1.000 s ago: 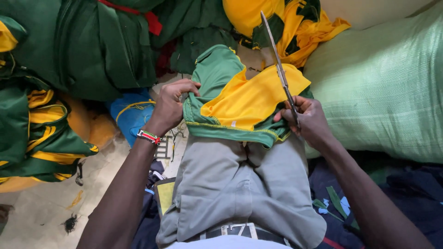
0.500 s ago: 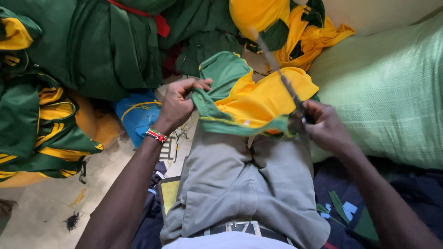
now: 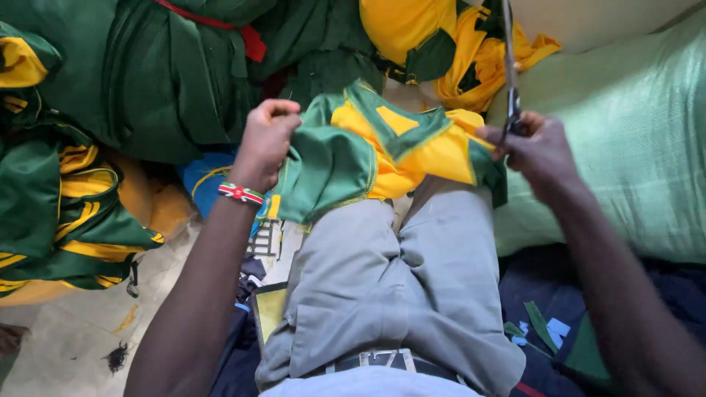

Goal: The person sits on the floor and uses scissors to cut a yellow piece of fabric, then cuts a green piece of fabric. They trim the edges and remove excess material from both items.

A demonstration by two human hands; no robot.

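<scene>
A green and yellow garment point(image 3: 382, 147) lies spread over my knees, in grey trousers point(image 3: 390, 287). My left hand point(image 3: 266, 140) grips its left green edge and lifts it; a striped bracelet point(image 3: 240, 193) is on that wrist. My right hand point(image 3: 537, 151) holds the garment's right edge together with a pair of scissors point(image 3: 510, 73), whose blades point up and away from me.
Piles of green and yellow garments point(image 3: 66, 198) lie on the left and at the top. A large light green woven sack point(image 3: 625, 132) fills the right side. Dark cloth and scraps point(image 3: 544, 323) lie at lower right. Pale floor point(image 3: 66, 345) shows at lower left.
Both hands have pulled apart and spread the garment flatter over my knees. The scissors have swung from slanting to nearly upright as my right hand moved right.
</scene>
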